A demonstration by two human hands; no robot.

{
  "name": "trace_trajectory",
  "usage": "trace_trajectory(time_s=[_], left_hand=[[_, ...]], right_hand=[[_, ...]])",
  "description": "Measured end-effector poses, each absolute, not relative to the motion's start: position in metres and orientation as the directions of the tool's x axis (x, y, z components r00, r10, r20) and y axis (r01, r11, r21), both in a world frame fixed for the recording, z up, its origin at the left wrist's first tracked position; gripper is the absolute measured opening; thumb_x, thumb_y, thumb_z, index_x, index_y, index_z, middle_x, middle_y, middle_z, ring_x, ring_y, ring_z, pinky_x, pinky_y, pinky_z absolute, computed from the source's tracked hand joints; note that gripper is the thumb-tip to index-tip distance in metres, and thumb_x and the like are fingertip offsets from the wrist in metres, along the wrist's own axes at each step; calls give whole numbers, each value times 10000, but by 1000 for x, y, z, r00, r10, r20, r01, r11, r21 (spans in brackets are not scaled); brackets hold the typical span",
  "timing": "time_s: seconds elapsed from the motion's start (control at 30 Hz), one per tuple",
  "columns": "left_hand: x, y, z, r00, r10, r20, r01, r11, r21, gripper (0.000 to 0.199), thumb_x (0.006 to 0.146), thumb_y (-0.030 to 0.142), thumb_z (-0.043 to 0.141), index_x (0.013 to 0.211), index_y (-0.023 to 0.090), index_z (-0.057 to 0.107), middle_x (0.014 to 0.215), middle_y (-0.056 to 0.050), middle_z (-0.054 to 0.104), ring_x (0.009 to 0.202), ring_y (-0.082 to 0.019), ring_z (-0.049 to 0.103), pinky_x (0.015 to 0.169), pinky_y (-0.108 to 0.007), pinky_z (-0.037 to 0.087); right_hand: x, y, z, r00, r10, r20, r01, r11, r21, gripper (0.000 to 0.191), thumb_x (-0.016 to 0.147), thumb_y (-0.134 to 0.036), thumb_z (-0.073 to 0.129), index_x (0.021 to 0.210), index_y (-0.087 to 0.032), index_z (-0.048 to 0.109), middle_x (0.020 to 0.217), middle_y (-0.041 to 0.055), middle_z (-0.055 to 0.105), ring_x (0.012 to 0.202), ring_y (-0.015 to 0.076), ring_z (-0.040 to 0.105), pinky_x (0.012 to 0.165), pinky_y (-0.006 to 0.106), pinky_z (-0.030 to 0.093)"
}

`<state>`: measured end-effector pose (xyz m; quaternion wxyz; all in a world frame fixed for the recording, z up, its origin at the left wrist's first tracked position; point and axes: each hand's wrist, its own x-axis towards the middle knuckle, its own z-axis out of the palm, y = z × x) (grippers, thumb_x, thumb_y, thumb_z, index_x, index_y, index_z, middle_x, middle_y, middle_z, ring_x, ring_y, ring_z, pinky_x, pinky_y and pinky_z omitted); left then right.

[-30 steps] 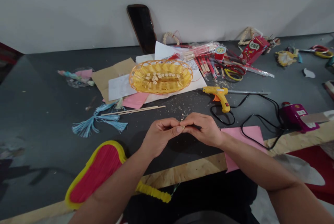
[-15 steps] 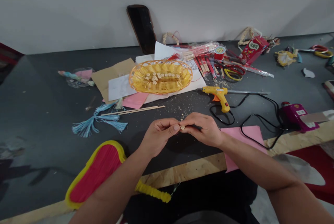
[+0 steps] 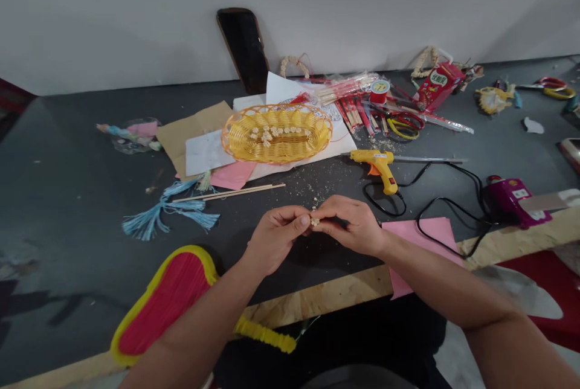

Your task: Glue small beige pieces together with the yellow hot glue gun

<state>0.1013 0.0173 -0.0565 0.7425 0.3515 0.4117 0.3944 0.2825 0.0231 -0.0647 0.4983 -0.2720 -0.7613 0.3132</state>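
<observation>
Between my two hands is a small cream-coloured flower-like piece (image 3: 315, 221), pinched at the fingertips. My left hand (image 3: 280, 235) is closed, thumb and forefinger pressed at the piece's left side. My right hand (image 3: 351, 223) is closed too, its thumb and fingertips on the right side of the same piece. Just beyond the fingers, pale crumbs (image 3: 312, 186) are scattered over the dark table. Farther back, a yellow woven basket (image 3: 281, 152) holds several similar cream pieces (image 3: 266, 135). A yellow glue gun (image 3: 380, 167) lies to the right of the basket.
Two thin sticks (image 3: 235, 191) and a blue tassel (image 3: 158, 214) lie at left. A red and yellow padded shape (image 3: 167, 301) rests by my left forearm. A black cord (image 3: 430, 202) loops near pink paper (image 3: 421, 235). A phone (image 3: 244, 48) leans on the wall.
My hands hold nearly the same pinch on the small piece, which appears slightly turned. The whole view has shifted a little; nothing else has visibly moved.
</observation>
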Motion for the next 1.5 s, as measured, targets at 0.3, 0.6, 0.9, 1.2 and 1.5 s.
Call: trace_trajectory(time_s=[0.3, 0.6, 0.9, 1.2, 1.5], left_hand=[[102, 17, -53, 401, 848, -348, -335, 489, 805, 268, 601, 348, 875, 618, 132, 718, 607, -7, 602, 621, -98, 512, 620, -234, 391], [100, 18, -52, 440, 842, -313, -313, 471, 825, 263, 629, 337, 861, 605, 126, 706, 607, -6, 591, 618, -97, 513, 611, -232, 377], [102, 18, -57, 327, 864, -382, -334, 484, 809, 302, 598, 385, 873, 739, 146, 756, 655, -16, 659, 610, -95, 528, 619, -231, 397], [103, 17, -52, 325, 857, -399, -276, 490, 827, 280, 572, 348, 886, 666, 135, 731, 646, -9, 645, 623, -97, 520, 621, -238, 390], [103, 16, -56, 330, 869, -369, -289, 465, 837, 270, 585, 340, 883, 716, 147, 748, 665, -5, 651, 646, -95, 532, 650, -233, 410]], right_hand=[[283, 22, -62, -368, 728, 579, 84, 646, -759, 164, 893, -201, 648, 1051, -192, 691, 828, 48, 730, 774, 134, 680, 733, 252, 568], [282, 21, -63, -388, 705, 594, 45, 658, -751, 153, 901, -202, 639, 1045, -193, 689, 829, 43, 721, 777, 123, 671, 738, 237, 563], [284, 22, -59, -327, 783, 529, 176, 600, -780, 97, 888, -234, 655, 965, -180, 680, 832, 44, 718, 764, 134, 665, 718, 257, 556], [286, 24, -62, -357, 766, 535, 188, 620, -762, 141, 868, -269, 686, 978, -183, 669, 817, 33, 704, 746, 132, 645, 707, 253, 544], [287, 25, -60, -373, 724, 580, 159, 666, -729, 164, 886, -226, 661, 1046, -191, 675, 842, 44, 707, 786, 139, 651, 730, 261, 555]])
